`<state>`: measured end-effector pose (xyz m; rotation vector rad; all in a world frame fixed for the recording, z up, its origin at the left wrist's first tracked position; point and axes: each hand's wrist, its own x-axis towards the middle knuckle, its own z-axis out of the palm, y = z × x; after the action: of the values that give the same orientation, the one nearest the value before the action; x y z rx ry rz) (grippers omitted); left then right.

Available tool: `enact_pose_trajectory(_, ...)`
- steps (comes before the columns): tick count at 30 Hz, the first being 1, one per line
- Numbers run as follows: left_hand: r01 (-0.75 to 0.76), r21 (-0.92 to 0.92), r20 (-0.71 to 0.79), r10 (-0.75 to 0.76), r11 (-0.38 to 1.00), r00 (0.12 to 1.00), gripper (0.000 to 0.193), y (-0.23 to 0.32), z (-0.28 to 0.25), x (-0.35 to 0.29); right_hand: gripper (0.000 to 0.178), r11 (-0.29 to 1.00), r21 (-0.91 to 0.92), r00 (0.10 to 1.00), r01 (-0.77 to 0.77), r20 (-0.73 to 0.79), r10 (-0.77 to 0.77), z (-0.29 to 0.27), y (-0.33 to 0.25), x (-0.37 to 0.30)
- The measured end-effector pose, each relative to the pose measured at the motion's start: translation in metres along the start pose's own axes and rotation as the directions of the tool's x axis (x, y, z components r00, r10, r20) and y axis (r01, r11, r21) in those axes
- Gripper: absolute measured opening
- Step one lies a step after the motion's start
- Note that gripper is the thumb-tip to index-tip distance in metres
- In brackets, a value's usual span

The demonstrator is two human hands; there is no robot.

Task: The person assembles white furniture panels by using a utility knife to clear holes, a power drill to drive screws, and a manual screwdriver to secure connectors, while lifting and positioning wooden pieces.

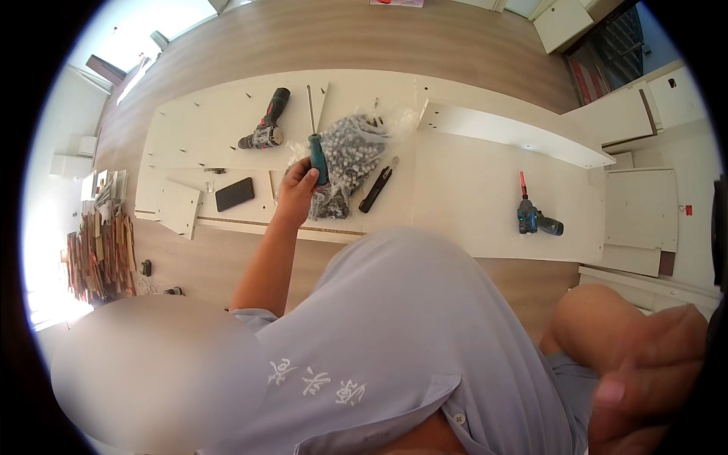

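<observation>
My left hand (298, 184) is closed around the teal handle of a screwdriver (318, 158), whose shaft points away from me. Beside and partly beneath that hand lies a clear plastic bag (355, 152) full of small hardware pieces. A black slim tool (377, 189), perhaps a utility knife, rests just right of the bag. My right hand (644, 387) is raised close to the camera at the lower right, with the arm bent. Its fingers are blurred and partly cut off, and I cannot tell whether they hold anything.
White panels (470, 212) lie before me, with several small pegs standing on the left part. A drill (267, 125), a black phone (234, 195) and a second power driver (535, 218) rest on them. An upright board (516, 135) stands at right. Stacked strips (98, 246) lean far left.
</observation>
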<state>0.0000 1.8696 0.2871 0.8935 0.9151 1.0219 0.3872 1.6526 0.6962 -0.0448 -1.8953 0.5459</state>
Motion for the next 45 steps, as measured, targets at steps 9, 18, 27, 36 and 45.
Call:
enact_pose_trajectory(9, -0.004, 0.021, 0.014, 0.004, 1.0, 1.0, 0.039, -0.009, -0.001, -0.001, 0.033, 0.999, -0.022, 0.999, -0.029, 0.013, 0.029, 0.015, 0.01, 0.008)
enact_pose_trajectory(18, 0.03, 0.088, 0.028, -0.033, 0.996, 0.999, 0.037, -0.011, 0.004, -0.002, 0.033, 0.998, -0.008, 0.998, -0.058, 0.007, 0.058, 0.022, 0.028, 0.005)
enact_pose_trajectory(27, 0.054, -0.004, 0.113, -0.053, 0.999, 0.992, 0.037, 0.002, 0.032, -0.001, 0.033, 0.999, -0.029, 1.0, -0.014, -0.022, 0.014, 0.005, 0.0, -0.005)
enact_pose_trajectory(36, 0.075, -0.055, 0.118, -0.068, 0.996, 0.991, 0.037, 0.009, 0.043, -0.012, 0.034, 1.0, 0.001, 1.0, -0.021, -0.013, 0.021, 0.012, 0.01, 0.004)
enact_pose_trajectory(45, 0.064, -0.056, 0.155, -0.055, 0.996, 0.986, 0.035, 0.004, 0.051, -0.017, 0.034, 0.999, 0.003, 0.999, -0.049, 0.006, 0.049, 0.024, 0.03, 0.011)
